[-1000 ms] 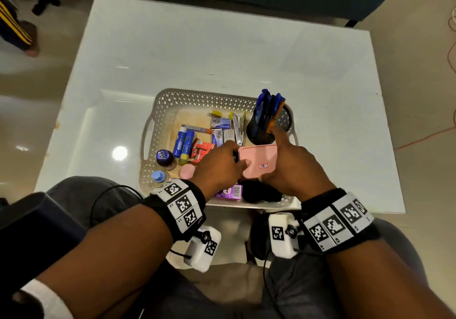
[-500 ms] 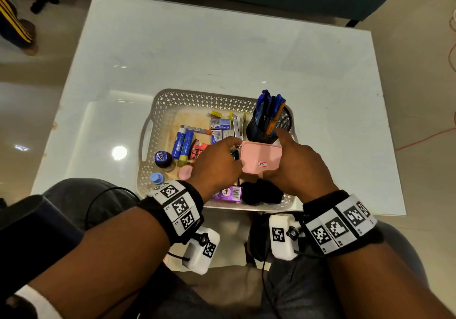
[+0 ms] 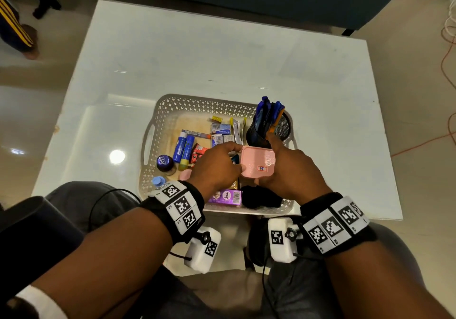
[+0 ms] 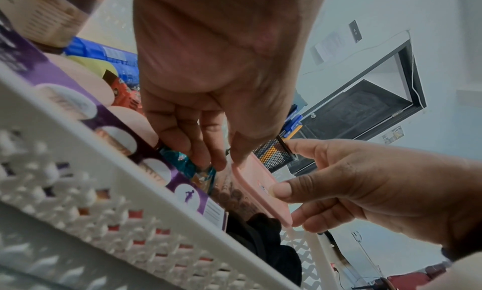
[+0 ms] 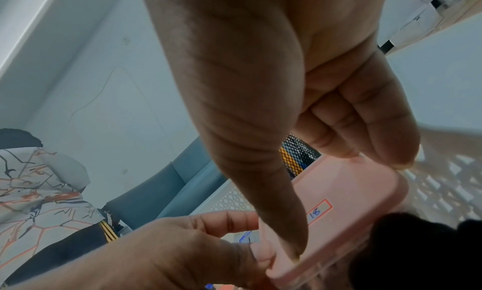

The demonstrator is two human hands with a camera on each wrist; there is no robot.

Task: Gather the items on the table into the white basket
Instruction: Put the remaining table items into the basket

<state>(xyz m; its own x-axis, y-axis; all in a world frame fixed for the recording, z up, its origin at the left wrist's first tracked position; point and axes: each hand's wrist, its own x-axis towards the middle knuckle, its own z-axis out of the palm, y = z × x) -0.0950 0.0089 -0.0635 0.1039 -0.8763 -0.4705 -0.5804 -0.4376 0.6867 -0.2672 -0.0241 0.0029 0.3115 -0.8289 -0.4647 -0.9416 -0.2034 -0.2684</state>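
Fingers [image 4: 208,150] of left hand [image 3: 217,168] curled around left edge of pink box [image 3: 257,162], thumb on its near left corner, pinching it. Right hand [image 3: 293,168] gripping the right side of the same box: thumb along the near edge, fingertips hooked over the far edge, index finger stretched up toward the black mesh pen cup [image 3: 269,128]. Box held level between both hands, above the items in the right half of the white basket [image 3: 172,106]; underside hidden, so impossible to tell whether resting on anything. Small label reading "18" on the lid.

Basket sitting on white table [image 3: 222,54], close to the near edge. Inside, at back right, pen cup standing upright with blue pens [image 3: 265,111] poking out. Left of centre, two blue glue sticks [image 3: 183,146] lying side by side, a dark-capped bottle [image 3: 164,163] and a small blue cap [image 3: 159,180] at the near left corner. Stapler [image 3: 238,128] and small staple boxes [image 3: 220,128] toward the back. Red wrapper [image 3: 198,151] just left of the left hand. Purple carton [image 3: 225,196] and black cloth [image 3: 261,196] lying along the near wall, beneath the hands.

Tracking bands with square markers strapped on both wrists.
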